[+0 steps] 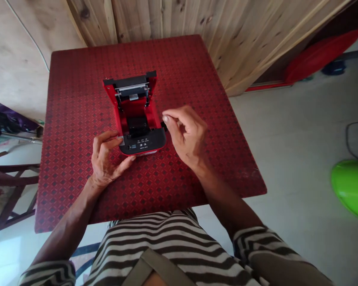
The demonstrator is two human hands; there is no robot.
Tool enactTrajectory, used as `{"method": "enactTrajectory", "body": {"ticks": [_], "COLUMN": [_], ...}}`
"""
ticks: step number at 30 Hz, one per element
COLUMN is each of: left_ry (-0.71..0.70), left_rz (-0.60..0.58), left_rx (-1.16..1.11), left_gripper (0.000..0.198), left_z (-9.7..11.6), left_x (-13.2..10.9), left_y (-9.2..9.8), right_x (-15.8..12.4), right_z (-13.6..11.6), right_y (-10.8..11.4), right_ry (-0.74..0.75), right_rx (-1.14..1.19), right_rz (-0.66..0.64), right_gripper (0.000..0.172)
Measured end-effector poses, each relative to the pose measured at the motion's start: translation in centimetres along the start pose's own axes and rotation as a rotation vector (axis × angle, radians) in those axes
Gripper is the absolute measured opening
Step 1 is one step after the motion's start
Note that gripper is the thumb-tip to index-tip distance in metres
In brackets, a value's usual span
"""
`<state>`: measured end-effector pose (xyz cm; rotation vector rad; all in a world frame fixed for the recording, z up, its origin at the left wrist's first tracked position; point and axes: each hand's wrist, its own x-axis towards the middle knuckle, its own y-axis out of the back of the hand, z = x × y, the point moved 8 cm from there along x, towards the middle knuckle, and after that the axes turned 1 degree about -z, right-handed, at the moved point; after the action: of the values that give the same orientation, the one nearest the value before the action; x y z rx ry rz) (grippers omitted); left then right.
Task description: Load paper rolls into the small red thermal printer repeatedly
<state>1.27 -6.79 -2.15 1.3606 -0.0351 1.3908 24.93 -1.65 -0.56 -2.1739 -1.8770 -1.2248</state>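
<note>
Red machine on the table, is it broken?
It doesn't look broken. The red machine just has its lid flipped open on the table. The left hand holds its front corner; the right hand is beside it.

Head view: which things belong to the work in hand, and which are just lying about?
In hand: red printer, lid open; left hand gripping its front corner; right hand pinched at its right side.
Lying about: green object, red object, wooden chair.

This looks like a plain room in a home. A square table (74, 103) under a red patterned cloth stands against a far wall of bare wooden planks (167, 18). A dark wooden chair (12, 180) sits at the left. A pale smooth floor (301, 135) lies to the right, with a green plastic object (352, 186) on it.
</note>
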Motion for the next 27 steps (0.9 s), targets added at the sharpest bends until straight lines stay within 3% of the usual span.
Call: {"method": "enactTrajectory", "body": {"ticks": [4, 8, 12, 17, 23, 27], "left_ry": [-0.011, -0.014, 0.015, 0.017, 0.008, 0.022], "left_rz": [0.005, -0.001, -0.029, -0.053, -0.042, -0.074], "left_rx": [-0.026, -0.041, -0.014, 0.005, -0.028, -0.007], "left_gripper": [0.057, 0.062, 0.06, 0.056, 0.056, 0.055], "left_z": [0.2, 0.1, -0.2, -0.3, 0.0, -0.3], "left_x": [-0.1, -0.4, -0.8, -1.0, -0.9, -1.0], "left_y": [-0.1, -0.3, -0.7, -0.9, -0.8, -1.0], "right_x": [4.1, 4.9, 4.8, 4.6, 5.2, 5.3], "right_z": [-2.2, -1.1, -0.4, -0.3, -0.4, -3.0], "right_y": [-4.3, -9.9, -12.2, -12.8, -11.2, -8.3], "right_ry": [0.234, 0.354, 0.34, 0.358, 0.197, 0.2], "right_rx": [-0.133, -0.329, -0.392, -0.472, -0.271, -0.288], "right_rz": [-0.393, -0.692, -0.724, -0.785, -0.688, -0.606], "right_gripper": [0.019, 0.012, 0.017, 0.019, 0.014, 0.015]}}
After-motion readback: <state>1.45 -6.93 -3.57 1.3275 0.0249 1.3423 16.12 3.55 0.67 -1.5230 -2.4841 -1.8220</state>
